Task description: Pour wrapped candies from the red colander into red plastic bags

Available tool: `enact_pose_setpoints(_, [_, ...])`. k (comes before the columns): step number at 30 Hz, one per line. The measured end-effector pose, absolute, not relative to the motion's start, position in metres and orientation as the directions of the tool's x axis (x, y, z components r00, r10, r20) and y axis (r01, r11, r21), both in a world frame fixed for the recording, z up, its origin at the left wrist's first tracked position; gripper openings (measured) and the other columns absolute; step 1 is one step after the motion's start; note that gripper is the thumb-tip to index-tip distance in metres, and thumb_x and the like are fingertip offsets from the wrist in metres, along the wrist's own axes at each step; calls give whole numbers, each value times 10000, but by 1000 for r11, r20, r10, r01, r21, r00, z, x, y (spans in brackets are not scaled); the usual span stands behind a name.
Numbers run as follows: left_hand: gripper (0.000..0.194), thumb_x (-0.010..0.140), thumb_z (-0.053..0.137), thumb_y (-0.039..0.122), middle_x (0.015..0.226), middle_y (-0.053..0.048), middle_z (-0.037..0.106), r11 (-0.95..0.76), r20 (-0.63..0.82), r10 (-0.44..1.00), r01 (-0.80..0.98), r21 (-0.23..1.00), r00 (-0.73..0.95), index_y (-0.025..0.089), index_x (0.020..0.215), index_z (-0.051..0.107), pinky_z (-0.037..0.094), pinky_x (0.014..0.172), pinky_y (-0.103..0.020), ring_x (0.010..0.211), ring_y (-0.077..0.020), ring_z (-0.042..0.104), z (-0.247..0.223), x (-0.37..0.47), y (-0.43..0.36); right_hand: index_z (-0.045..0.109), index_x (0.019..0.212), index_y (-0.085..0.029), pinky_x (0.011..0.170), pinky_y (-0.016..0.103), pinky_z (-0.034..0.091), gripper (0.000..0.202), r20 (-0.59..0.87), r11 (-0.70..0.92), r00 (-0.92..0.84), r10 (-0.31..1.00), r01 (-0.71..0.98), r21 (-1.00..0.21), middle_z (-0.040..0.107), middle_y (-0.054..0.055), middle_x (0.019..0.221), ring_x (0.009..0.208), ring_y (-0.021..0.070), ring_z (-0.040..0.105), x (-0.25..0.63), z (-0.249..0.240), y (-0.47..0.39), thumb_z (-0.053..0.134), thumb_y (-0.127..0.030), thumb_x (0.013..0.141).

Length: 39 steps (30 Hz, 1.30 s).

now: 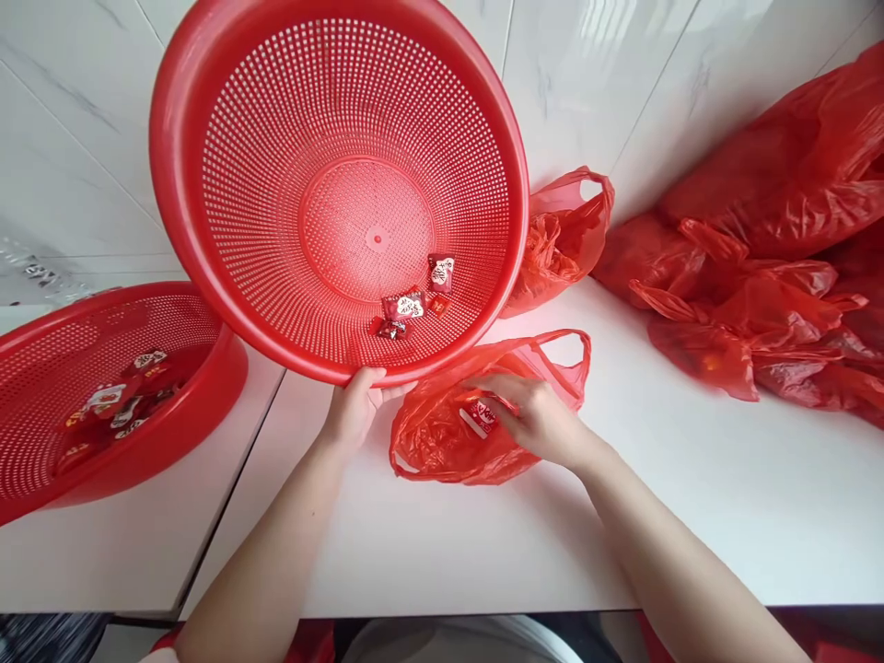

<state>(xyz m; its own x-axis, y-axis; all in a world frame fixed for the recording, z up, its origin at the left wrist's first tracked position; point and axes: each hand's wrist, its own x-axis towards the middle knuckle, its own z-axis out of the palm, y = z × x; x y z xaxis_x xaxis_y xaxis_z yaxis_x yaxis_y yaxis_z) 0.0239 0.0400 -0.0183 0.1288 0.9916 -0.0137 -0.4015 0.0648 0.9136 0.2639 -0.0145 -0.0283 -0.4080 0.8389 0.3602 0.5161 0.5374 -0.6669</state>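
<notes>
My left hand (354, 410) grips the lower rim of a red perforated plastic basket (276, 212), its thumb on the rim. The basket is tilted, its inside facing me. Several small wrapped candies (404, 306) in dark red and white wrappers rest low inside it. My right hand (542, 414) is at the mouth of an open red plastic bag (442, 447), fingers curled together. A thin red edge shows at its fingertips, but whether it is bag or wrapper I cannot tell. Just below those fingers, a red and white packet (479, 418) shows in the bag.
At left, a second red basket (207, 405) holds several wrapped candies. Another red bag (559, 244) stands behind the open one. Filled red bags (760, 304) are piled at right against the tiled wall (587, 83). A seam crosses the white table (691, 497) at left.
</notes>
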Motion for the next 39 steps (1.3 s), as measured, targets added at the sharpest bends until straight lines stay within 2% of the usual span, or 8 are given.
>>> enact_pose_setpoints(6, [412,771,593,160,1166,-58,663,124,-42,978,-407,905,205,216,1179,584,517,935,-555,1127,-299,609,-24,34,28,594,1201,-183,808,376,495,327,554,525,-278,785,772,-357,694,81,1022,901,217,628,260,-34,-13,429,-126,924])
enact_pose_setpoints(9, [284,811,585,205,1152,-84,672,190,-86,955,-364,912,283,165,1086,644,508,953,-556,1118,-315,614,-30,42,15,588,1184,-182,878,395,467,279,659,462,-191,727,846,-265,664,93,1154,979,227,605,256,-30,-13,467,-187,933])
enact_pose_setpoints(16, [253,845,565,230,1118,-94,689,291,-136,873,-276,916,468,141,1051,681,507,966,-549,1127,-324,609,-34,58,-7,438,1374,-99,1109,614,206,530,524,122,2,852,971,-203,484,191,1416,1302,331,450,241,-47,-5,443,-421,953])
enact_pose_setpoints(19, [250,834,580,238,1134,-90,682,274,-147,884,-237,932,445,147,1048,673,517,951,-552,1118,-324,615,-34,56,-5,516,1316,-163,1105,676,135,437,427,166,-64,902,964,-207,527,150,1386,1254,321,503,243,-54,-3,417,-408,967])
enact_pose_setpoints(26, [257,769,612,198,1032,-74,690,192,-106,957,-316,929,269,142,1020,623,536,896,-576,1030,-310,655,-27,32,23,649,1146,-228,1008,448,444,293,446,540,-338,829,692,-479,613,85,1255,1135,238,579,248,-39,-12,455,-341,959])
enact_pose_setpoints(31, [253,741,613,169,1092,-45,665,126,-62,981,-367,922,183,179,994,604,513,929,-584,1097,-290,623,-20,22,34,561,1243,-200,581,317,554,405,155,187,-172,973,187,-964,678,32,787,685,185,677,244,-45,-12,551,-422,904])
enact_pose_setpoints(36, [295,719,614,160,1095,-50,669,112,-54,987,-406,907,152,185,1012,597,518,928,-566,1102,-291,621,-17,18,38,561,1160,-174,451,248,470,475,-54,-50,-187,981,27,-998,600,-41,554,495,154,628,249,-43,-9,687,-456,798])
enact_pose_setpoints(39, [283,721,613,162,1069,-61,674,102,-52,990,-398,912,133,173,1004,606,522,920,-564,1108,-301,614,-18,14,41,590,978,-180,472,271,494,364,-46,-43,-195,980,19,-999,647,-9,625,489,151,624,254,-40,-8,700,-465,779])
